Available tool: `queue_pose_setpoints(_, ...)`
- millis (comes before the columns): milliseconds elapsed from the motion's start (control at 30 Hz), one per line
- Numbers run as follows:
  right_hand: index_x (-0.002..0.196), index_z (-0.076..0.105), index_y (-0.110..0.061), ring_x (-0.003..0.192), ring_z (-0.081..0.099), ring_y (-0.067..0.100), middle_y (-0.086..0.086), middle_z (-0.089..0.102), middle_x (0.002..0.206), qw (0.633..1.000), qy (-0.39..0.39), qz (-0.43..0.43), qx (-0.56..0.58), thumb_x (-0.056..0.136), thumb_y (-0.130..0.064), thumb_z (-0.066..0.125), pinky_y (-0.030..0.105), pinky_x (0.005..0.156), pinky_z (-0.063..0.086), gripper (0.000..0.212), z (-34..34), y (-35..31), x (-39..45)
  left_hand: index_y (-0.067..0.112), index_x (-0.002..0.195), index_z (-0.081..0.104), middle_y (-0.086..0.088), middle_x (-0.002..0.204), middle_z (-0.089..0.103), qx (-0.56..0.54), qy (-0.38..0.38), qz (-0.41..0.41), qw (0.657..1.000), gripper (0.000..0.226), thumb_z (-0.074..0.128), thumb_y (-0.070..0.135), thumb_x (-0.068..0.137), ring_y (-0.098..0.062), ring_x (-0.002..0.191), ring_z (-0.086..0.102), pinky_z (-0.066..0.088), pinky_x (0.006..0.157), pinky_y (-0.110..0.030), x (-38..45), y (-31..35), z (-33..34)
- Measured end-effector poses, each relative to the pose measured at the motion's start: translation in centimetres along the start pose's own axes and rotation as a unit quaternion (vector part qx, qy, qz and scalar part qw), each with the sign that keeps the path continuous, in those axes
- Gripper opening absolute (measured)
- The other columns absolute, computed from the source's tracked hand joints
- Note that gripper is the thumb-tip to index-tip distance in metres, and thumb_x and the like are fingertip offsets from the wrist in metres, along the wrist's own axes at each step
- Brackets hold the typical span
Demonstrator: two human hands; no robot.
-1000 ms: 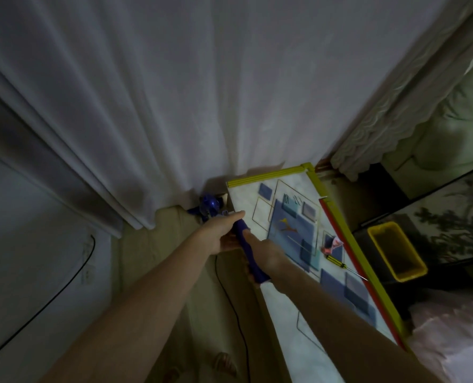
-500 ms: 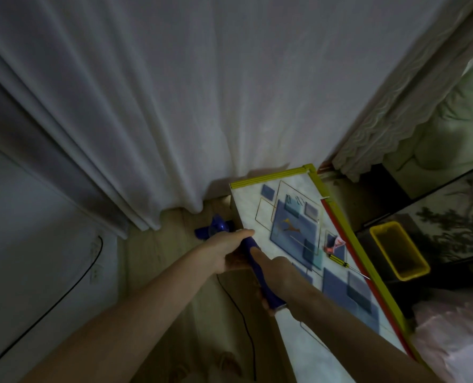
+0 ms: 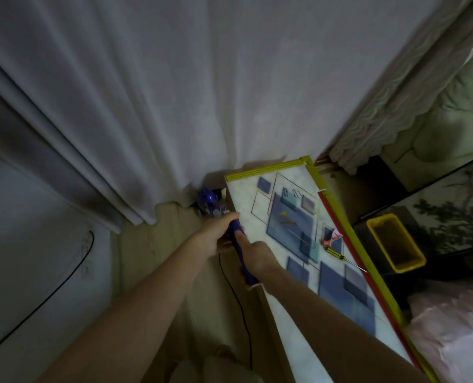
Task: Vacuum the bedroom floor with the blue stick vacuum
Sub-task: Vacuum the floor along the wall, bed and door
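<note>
Both arms are bare and extended forward and downward from the body, converging toward one another. The left hand sits ahead of the right, knuckles turned up, fingers curled round the upper part of the blue vacuum handle, with the fingertips wrapped over its far side. The left wrist is nearly straight in line with the forearm. The right hand is just behind the left fingers and grips the lower part of the same handle; its index finger lies extended along the top, pointing toward the left fingertips. The two hands are close together, possibly touching. The right forearm runs back toward the lower right.
</note>
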State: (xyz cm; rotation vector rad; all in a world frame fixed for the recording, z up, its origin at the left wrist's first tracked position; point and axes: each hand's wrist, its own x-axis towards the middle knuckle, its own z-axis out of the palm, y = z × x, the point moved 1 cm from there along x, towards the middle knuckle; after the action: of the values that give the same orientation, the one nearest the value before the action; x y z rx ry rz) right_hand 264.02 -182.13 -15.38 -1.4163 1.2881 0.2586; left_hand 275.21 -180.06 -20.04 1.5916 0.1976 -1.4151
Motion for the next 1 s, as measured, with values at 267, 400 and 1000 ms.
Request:
queue_pose_setpoints(267,0.075,0.049,-0.011,0.046,0.051,0.014,0.005,0.055,0.063,1.000,-0.015,-0.018,-0.013,0.101,-0.051,0.035,0.024,0.050,0.046,0.049,-1.2,0.4,-1.2,0.005,0.102,0.060,-0.013,0.090,0.071,-0.011,-0.044,-0.027,0.999,0.026,0.068,0.026,0.088,-0.028,0.094,0.068,0.058,0.077,-0.037,-1.1,0.0,-0.5)
queue_pose_setpoints(400,0.077,0.049,-0.011,0.047,0.051,0.013,0.005,0.055,0.066,0.999,0.003,-0.023,-0.024,0.100,-0.053,0.035,0.024,0.051,0.046,0.050,-2.0,-0.2,0.1,0.006,0.112,0.059,-0.010,0.089,0.070,0.003,-0.030,-0.008,1.000,0.033,0.066,0.029,0.090,-0.024,0.089,0.067,0.058,0.075,-0.036,-0.3,0.8,0.6)
queue_pose_setpoints(1000,0.079,0.054,-0.005,0.042,0.053,0.016,0.011,0.059,0.068,0.998,0.027,0.021,0.055,0.097,-0.052,0.046,0.022,0.045,0.047,0.051,-4.0,3.1,-4.0,0.003,0.116,0.055,-0.012,0.091,0.066,0.079,-0.068,0.008,0.994,0.034,0.058,0.026,0.091,-0.021,0.074,0.065,0.052,0.051,-0.026,-1.9,-1.8,3.7)
